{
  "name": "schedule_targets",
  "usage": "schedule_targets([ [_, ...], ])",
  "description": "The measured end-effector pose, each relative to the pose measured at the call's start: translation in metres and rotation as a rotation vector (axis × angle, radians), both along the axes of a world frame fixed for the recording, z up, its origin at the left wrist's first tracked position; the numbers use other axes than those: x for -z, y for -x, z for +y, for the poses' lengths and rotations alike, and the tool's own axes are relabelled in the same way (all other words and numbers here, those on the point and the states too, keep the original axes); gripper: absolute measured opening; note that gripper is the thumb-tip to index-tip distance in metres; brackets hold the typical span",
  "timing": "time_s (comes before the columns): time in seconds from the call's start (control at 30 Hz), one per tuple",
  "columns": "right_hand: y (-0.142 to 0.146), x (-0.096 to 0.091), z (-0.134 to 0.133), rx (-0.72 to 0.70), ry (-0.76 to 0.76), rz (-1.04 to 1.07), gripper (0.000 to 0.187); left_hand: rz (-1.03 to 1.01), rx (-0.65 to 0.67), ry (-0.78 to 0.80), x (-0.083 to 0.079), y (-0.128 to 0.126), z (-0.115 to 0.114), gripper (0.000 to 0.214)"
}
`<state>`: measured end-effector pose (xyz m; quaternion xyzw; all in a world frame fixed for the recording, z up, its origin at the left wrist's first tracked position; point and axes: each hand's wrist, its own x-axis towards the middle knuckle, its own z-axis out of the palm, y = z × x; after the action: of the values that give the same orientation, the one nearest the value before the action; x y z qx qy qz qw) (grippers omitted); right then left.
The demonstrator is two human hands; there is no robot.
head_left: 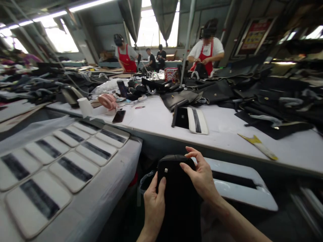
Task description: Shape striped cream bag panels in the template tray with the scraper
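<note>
A black bag (175, 191) with rounded upper corners and a small silver metal piece on its front is held upright close to my body. My left hand (154, 200) grips its left edge, thumb on the front near the metal piece and the fingers partly hidden. At the top right corner, my right hand (202, 173) has its thumb on the front face and its fingers bent over the upper edge. The bag's lower part blends into the dark below, so its bottom cannot be made out.
White panels with black strips (75, 169) lie in rows on the left table (121, 168). Across the white workbench (151, 117) are a phone (119, 116), pink fan (108, 101), paper cup (85, 107), yellow-white tool (258, 146) and black bag pieces (267, 101). Co-workers in red aprons stand beyond.
</note>
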<state>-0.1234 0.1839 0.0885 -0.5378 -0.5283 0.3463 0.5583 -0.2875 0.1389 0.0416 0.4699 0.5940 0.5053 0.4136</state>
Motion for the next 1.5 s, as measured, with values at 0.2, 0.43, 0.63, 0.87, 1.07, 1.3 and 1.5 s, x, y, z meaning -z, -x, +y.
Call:
schedule_targets([
  [0.2,-0.001,0.038,-0.043,0.188,0.250,0.425,0.041,0.009,-0.005,0.096,0.004,0.004,0.003,0.048],
  [0.43,0.004,0.044,-0.055,0.208,0.228,0.336,0.029,0.057,-0.074,0.091,0.001,0.005,0.008,0.048],
  [0.63,-0.001,0.040,-0.049,0.169,0.272,0.347,0.023,0.036,-0.102,0.112,-0.006,0.003,0.006,0.049],
  [0.87,-0.015,0.027,-0.034,0.121,0.234,0.230,0.035,0.049,-0.010,0.108,-0.032,0.005,0.023,0.062],
  [1.07,-0.018,0.012,-0.022,0.006,0.197,0.166,0.040,0.177,0.087,0.017,-0.044,0.010,0.040,0.049],
  [1.3,-0.016,0.002,-0.021,0.037,0.173,0.041,0.040,0.205,0.178,-0.032,-0.058,0.015,0.043,0.038],
  [1.5,-0.014,-0.002,-0.028,0.057,0.162,0.060,0.040,0.007,0.266,0.072,-0.063,0.017,0.042,0.040],
])
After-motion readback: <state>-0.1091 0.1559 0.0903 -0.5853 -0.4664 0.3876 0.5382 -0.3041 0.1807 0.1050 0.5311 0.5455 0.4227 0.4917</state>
